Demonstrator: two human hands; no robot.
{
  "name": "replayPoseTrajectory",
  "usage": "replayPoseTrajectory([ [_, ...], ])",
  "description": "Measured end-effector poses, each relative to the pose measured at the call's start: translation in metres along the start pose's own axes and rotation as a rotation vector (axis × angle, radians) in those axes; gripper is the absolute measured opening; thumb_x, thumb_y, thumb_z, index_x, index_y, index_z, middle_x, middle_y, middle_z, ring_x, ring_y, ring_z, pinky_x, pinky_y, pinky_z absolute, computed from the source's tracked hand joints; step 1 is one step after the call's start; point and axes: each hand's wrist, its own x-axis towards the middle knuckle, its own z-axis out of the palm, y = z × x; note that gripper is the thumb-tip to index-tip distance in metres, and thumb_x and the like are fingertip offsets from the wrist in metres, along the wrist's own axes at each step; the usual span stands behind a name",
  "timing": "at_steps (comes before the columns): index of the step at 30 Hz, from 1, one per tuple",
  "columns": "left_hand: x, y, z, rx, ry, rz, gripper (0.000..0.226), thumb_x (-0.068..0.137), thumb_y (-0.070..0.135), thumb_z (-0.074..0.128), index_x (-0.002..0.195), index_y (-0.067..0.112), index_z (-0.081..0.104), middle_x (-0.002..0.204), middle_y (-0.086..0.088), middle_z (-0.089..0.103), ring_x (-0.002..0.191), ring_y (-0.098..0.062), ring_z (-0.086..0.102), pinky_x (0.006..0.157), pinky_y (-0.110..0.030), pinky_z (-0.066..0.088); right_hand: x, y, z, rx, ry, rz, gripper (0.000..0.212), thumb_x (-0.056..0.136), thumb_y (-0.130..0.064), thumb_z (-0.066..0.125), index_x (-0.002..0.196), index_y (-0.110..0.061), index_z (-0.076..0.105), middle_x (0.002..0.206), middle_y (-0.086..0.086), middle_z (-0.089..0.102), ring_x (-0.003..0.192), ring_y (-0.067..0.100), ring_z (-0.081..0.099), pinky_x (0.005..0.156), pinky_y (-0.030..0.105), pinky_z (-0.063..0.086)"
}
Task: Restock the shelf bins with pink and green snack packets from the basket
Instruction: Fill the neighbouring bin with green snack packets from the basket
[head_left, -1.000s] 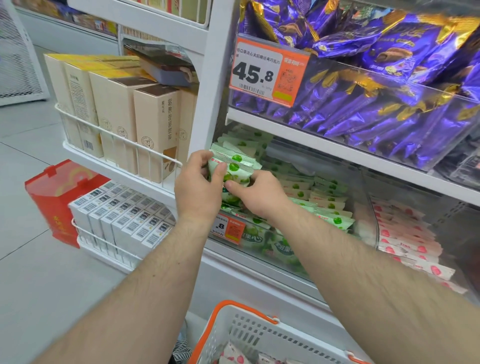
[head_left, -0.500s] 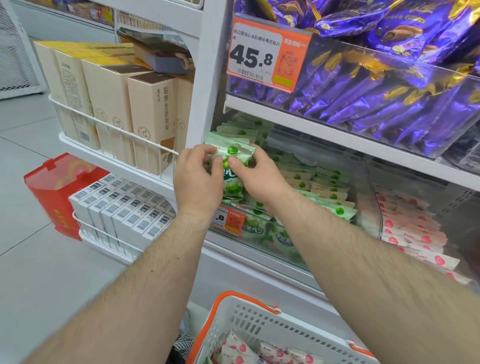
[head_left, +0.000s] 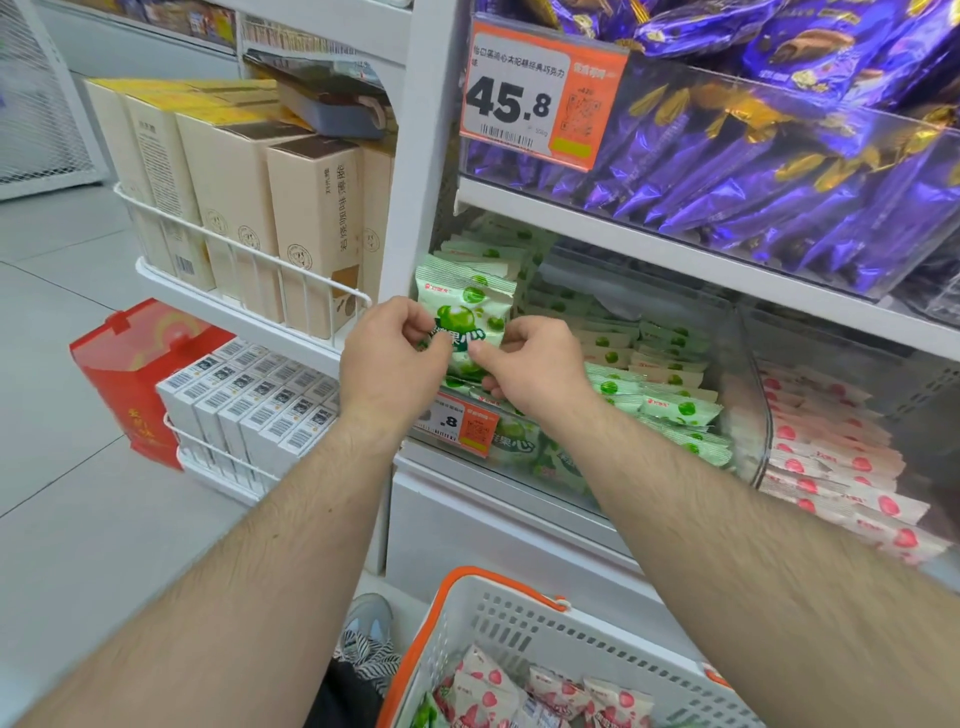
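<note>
Both hands have tipped the green packet (head_left: 464, 322) upright since 1 second ago, left hand (head_left: 390, 358) and right hand (head_left: 535, 364) pinching its lower edge at the front of the green bin (head_left: 727, 364), apparently facing it forward while pink packets (head_left: 545, 696) wait in the basket (head_left: 519, 618).

Orange price tag (head_left: 540, 93) on purple-packet bin showing "45.8"; lower price tag (head_left: 457, 423) on green-packet bin showing ".8", rest hidden.

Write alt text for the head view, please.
Both hands, left hand and right hand, pinch an upright green snack packet at the green bin. Pink packets fill the neighbouring bin; the basket sits below.
</note>
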Motion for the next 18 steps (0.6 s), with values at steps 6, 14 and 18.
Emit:
replayPoseTrajectory([
  [6, -0.003, 0.004, -0.002, 0.009, 0.001, -0.004, 0.010, 0.080, 0.019, 0.068, 0.079, 0.024, 0.060, 0.083, 0.003, 0.058, 0.077, -0.013, 0.055, 0.071, -0.029, 0.049, -0.001, -0.002, -0.001, 0.038, 0.003, 0.046, 0.026, 0.078, -0.038, 0.080, 0.077, -0.026, 0.057, 0.082, 0.001, 0.071, 0.075, 0.019, 0.072, 0.071, 0.042, 0.061],
  [14, -0.014, 0.011, -0.004, 0.030, -0.089, 0.046, 0.009, 0.076, 0.021, 0.070, 0.076, 0.022, 0.060, 0.075, 0.002, 0.059, 0.070, -0.015, 0.057, 0.066, -0.031, 0.051, -0.022, 0.007, -0.019, 0.013, 0.041, -0.031, 0.052, 0.074, -0.046, 0.080, 0.116, -0.019, 0.063, 0.092, -0.008, 0.066, 0.085, 0.017, 0.069, 0.081, 0.041, 0.058],
  [18, -0.016, 0.011, -0.007, 0.066, -0.031, 0.021, 0.016, 0.076, 0.020, 0.068, 0.071, 0.025, 0.054, 0.071, 0.004, 0.053, 0.066, -0.011, 0.051, 0.061, -0.027, 0.043, -0.031, 0.012, -0.021, 0.023, 0.057, -0.053, 0.044, 0.078, -0.045, 0.076, 0.113, -0.021, 0.063, 0.091, -0.009, 0.066, 0.081, 0.016, 0.069, 0.081, 0.039, 0.058],
])
